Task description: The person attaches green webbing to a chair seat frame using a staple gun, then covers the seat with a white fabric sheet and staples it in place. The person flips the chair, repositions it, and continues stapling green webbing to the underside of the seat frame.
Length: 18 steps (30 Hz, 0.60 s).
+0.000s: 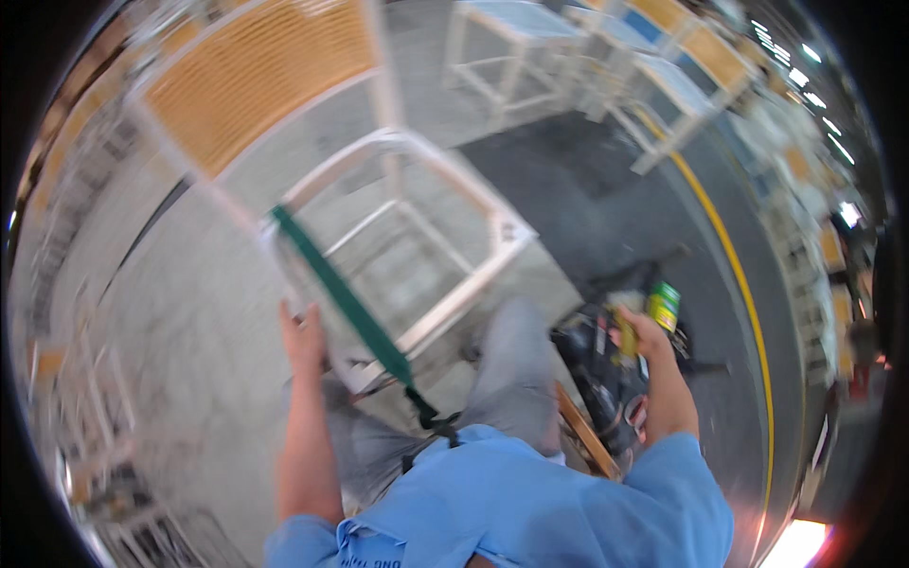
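A pale wooden chair frame (464,298) with an open seat is tilted in front of my knees; its woven cane back (265,80) rises at the far left. A green webbing strap (341,298) crosses the left side of the seat opening, its loose end hanging toward my lap. My left hand (305,341) grips the left seat rail near the strap. To the right, my right hand (646,333) is closed round a yellow-handled tool (625,348) above a dark heap of gear. Blur hides the tool's exact kind.
A green and yellow can (665,306) stands beside the dark gear (597,364) at my right. A wooden bar (584,431) lies by my right leg. Several chairs (516,43) stand at the far right, beyond a dark mat (606,180) and a yellow floor line (729,246).
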Each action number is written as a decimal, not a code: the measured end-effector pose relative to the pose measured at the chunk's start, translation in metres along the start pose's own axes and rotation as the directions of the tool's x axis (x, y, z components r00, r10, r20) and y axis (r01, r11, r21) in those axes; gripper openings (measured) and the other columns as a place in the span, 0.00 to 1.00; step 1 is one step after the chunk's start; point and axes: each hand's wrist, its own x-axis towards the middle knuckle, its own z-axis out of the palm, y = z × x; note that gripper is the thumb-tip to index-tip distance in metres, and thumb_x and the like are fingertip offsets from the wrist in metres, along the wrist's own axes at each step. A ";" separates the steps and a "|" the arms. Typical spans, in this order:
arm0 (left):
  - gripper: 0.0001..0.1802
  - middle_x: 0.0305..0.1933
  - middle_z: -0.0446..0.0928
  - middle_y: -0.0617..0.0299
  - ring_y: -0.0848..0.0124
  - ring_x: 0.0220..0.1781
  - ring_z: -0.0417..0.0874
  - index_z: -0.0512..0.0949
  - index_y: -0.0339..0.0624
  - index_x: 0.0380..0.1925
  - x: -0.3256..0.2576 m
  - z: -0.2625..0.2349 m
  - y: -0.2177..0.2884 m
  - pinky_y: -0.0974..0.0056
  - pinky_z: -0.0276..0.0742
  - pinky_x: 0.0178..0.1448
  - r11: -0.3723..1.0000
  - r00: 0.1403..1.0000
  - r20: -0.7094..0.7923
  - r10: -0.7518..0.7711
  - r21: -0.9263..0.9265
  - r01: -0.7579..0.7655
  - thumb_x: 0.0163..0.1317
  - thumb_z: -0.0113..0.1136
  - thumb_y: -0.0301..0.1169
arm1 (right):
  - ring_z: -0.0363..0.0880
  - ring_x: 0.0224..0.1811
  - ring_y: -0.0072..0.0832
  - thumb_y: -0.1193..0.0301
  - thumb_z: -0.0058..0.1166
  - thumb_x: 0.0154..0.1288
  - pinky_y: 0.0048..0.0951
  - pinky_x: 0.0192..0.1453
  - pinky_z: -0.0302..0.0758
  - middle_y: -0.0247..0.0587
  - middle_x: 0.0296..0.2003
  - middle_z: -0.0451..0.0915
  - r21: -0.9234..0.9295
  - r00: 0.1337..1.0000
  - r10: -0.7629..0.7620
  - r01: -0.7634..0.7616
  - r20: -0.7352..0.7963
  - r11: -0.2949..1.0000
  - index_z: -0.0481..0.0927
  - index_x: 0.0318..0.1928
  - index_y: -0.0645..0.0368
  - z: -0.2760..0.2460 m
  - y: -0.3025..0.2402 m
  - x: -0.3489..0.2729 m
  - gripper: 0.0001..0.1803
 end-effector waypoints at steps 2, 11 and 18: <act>0.25 0.40 0.83 0.56 0.73 0.33 0.82 0.74 0.35 0.65 -0.029 -0.025 0.012 0.65 0.79 0.40 1.000 0.999 -0.029 0.027 -0.011 -0.028 0.74 0.63 0.36 | 0.86 0.35 0.36 0.50 0.59 0.78 0.42 0.39 0.86 0.40 0.36 0.82 0.047 0.994 0.020 -0.015 -0.107 0.999 0.80 0.58 0.52 -0.019 0.029 0.010 0.22; 0.17 0.35 0.81 0.63 0.74 0.28 0.82 0.78 0.39 0.58 -0.205 -0.024 0.029 0.64 0.84 0.41 0.635 0.618 0.655 -0.434 -0.265 0.726 0.74 0.65 0.34 | 0.87 0.45 0.38 0.61 0.64 0.74 0.43 0.51 0.84 0.42 0.44 0.86 -0.986 0.650 -0.745 -0.040 -0.148 0.161 0.82 0.59 0.60 -0.032 0.022 -0.010 0.20; 0.11 0.27 0.76 0.68 0.76 0.20 0.76 0.78 0.44 0.43 -0.195 0.027 0.005 0.61 0.86 0.36 0.567 0.587 0.707 -0.393 -0.316 0.760 0.76 0.65 0.39 | 0.86 0.54 0.31 0.68 0.62 0.75 0.32 0.61 0.80 0.45 0.52 0.87 -0.657 0.721 -0.512 0.670 0.467 0.344 0.82 0.62 0.64 0.196 0.049 -0.020 0.20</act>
